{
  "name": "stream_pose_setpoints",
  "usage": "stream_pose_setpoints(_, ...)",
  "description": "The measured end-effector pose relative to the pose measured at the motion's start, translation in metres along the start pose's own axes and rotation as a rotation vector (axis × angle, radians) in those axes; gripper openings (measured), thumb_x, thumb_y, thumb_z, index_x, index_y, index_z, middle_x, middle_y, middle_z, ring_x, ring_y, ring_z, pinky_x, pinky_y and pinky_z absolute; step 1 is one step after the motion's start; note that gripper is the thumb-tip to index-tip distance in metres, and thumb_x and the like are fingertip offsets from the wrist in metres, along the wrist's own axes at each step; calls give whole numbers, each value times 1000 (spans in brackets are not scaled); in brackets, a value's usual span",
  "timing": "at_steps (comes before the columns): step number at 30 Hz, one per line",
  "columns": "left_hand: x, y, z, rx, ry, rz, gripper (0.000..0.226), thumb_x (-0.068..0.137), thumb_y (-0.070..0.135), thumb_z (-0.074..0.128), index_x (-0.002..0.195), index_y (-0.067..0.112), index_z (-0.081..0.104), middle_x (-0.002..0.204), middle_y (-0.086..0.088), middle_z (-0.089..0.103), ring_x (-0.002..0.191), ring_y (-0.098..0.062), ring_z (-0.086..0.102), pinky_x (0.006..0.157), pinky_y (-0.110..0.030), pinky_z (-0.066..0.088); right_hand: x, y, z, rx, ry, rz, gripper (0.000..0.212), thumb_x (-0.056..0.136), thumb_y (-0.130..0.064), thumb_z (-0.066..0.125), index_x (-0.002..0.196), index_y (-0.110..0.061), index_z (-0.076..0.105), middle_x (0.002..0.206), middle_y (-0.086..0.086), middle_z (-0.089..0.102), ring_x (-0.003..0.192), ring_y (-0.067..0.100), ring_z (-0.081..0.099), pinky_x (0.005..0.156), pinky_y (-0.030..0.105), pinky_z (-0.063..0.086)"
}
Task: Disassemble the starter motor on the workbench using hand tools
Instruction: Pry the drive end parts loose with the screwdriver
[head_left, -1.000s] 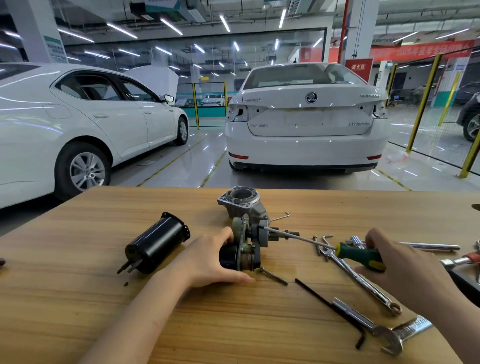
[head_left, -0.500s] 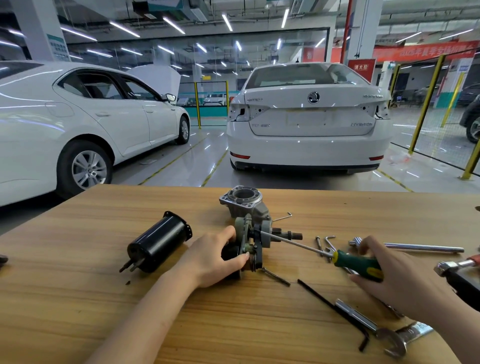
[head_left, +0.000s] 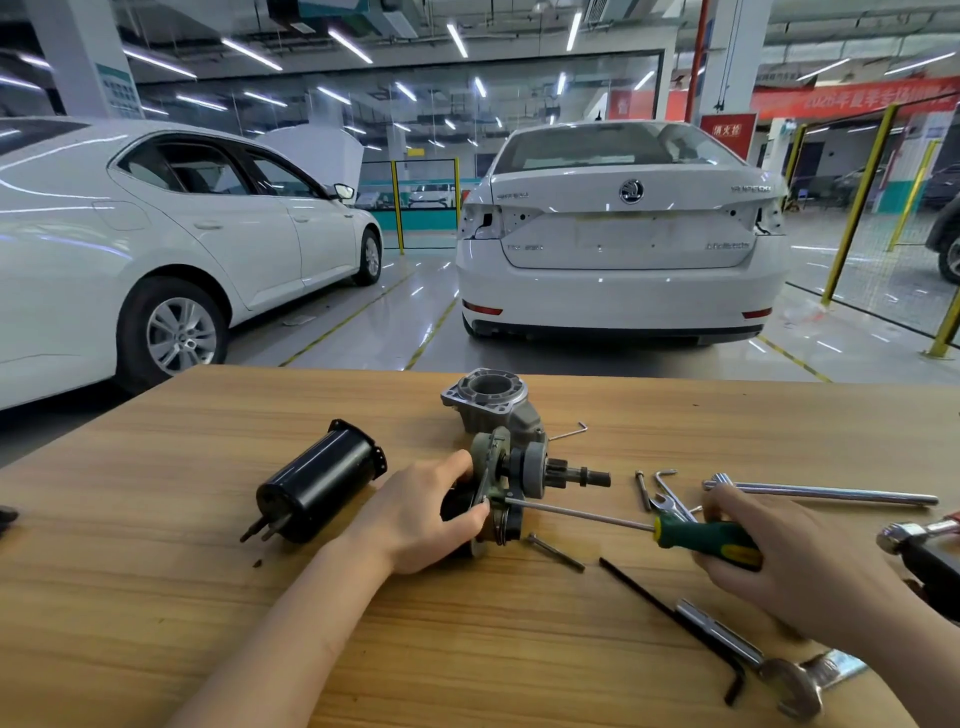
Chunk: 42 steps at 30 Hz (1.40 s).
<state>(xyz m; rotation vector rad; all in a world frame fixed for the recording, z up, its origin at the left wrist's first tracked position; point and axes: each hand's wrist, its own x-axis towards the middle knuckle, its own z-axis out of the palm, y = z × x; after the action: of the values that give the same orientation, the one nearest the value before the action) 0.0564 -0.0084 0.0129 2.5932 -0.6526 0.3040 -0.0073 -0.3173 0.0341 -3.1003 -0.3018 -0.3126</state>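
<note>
The starter motor's inner assembly lies mid-bench, its pinion shaft pointing right. My left hand grips its left, dark end and hides that part. My right hand is closed around a green-and-yellow screwdriver, whose long shaft runs left with the tip against the assembly's plate. The black cylindrical motor casing lies apart to the left. The grey aluminium nose housing stands just behind the assembly.
Loose long bolts, a black hex key, a combination wrench, a chrome bar and a hammer lie on the wooden bench at the right. Two white cars are parked beyond the bench's far edge.
The screwdriver tip has dropped from the assembly's upper part to its lower plate, and my right hand has lowered and shifted left. My left hand keeps hold of the assembly.
</note>
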Motion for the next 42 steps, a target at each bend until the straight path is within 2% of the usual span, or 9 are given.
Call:
stream_pose_setpoints(10,-1,0,-1,-39,40,51,46,72,60,30,82,19,48,74,-1,56,70,-17,52,68,-42,46,0,0,7,13,107,-31,27,82,-61,45,90,-41,29,76,-19,45,65,-4,41,42,15,25)
stream_pose_setpoints(15,-2,-2,-1,-79,38,41,49,76,62,29,83,18,49,73,-1,57,69,-15,53,66,-43,46,2,-5,4,-21,393,-98,52,40,-29,93,71,-20,52,55,-12,49,43,9,39,47,8,17)
stream_pose_setpoints(20,-2,2,2,-105,161,4,45,77,61,23,92,25,46,90,13,50,86,-2,45,74,-19,36,5,-11,12,-66,598,-48,54,33,-15,95,65,-11,51,54,0,57,42,26,54,53,24,31)
stream_pose_setpoints(24,2,26,2,177,473,263,30,81,37,46,79,10,59,79,3,56,80,-10,45,71,-23,36,5,-12,17,-36,615,-37,57,32,-11,94,64,-14,47,55,0,55,43,26,53,54,26,32)
stream_pose_setpoints(26,6,47,8,335,461,430,25,80,31,49,78,12,66,77,2,64,73,-13,54,68,-25,39,5,-12,17,-13,598,-50,63,32,-11,93,66,-18,41,54,-1,55,43,26,53,53,27,33)
stream_pose_setpoints(30,10,89,41,562,207,502,38,83,42,43,99,20,71,91,9,71,74,-5,64,62,-18,52,3,-13,18,6,552,-42,55,32,-12,93,64,-14,49,55,-2,55,45,24,55,50,29,41)
stream_pose_setpoints(34,18,121,54,589,175,406,27,80,37,65,100,19,68,86,7,69,73,-6,62,58,-17,51,-3,-17,18,11,495,-5,51,30,-12,93,65,-11,56,56,1,58,49,27,60,50,33,49)
stream_pose_setpoints(39,14,118,48,580,115,417,16,60,32,80,66,27,66,61,13,63,56,-1,55,46,-12,45,-15,-17,8,30,440,4,52,35,-39,93,70,-14,64,63,1,64,54,26,64,51,37,52)
stream_pose_setpoints(42,10,112,52,582,121,443,16,59,31,80,64,28,66,56,14,61,54,0,53,46,-10,42,-27,0,-1,186,430,151,43,68,-61,48,79,-23,65,74,0,66,64,26,62,57,38,48)
